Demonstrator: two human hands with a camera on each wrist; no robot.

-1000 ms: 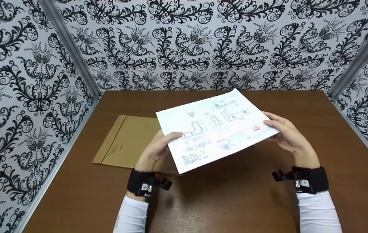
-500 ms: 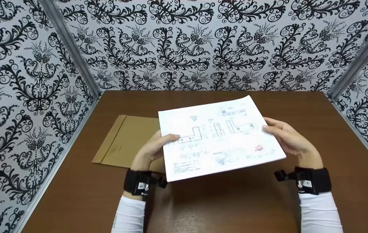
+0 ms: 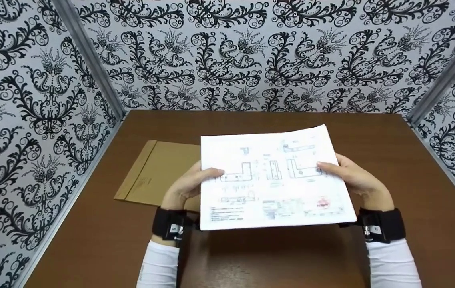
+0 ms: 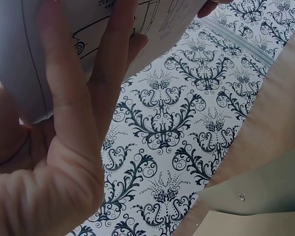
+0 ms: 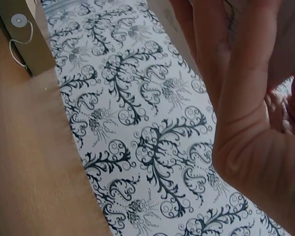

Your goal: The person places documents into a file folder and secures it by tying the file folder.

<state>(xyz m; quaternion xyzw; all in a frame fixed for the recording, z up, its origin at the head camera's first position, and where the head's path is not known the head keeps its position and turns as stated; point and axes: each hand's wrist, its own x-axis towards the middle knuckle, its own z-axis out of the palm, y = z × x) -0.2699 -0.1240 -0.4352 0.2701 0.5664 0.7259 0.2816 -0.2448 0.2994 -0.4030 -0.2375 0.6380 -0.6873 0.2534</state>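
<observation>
held mid-frame above the brown table [image 3: 371,132]: printed sheet [image 3: 271,180], pinched at its edges by left hand [image 3: 187,186] and right hand [image 3: 357,178]; brown envelope [image 3: 159,172] flat at left.

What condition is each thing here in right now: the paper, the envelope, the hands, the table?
Printed drawing sheet: held above the table, flat, printed side up.
Left hand: grips the sheet's left edge, thumb on top.
Right hand: grips the sheet's right edge, thumb on top.
Brown envelope: lying flat on the table, partly behind the sheet.
Wooden table: bearing the envelope.
</observation>
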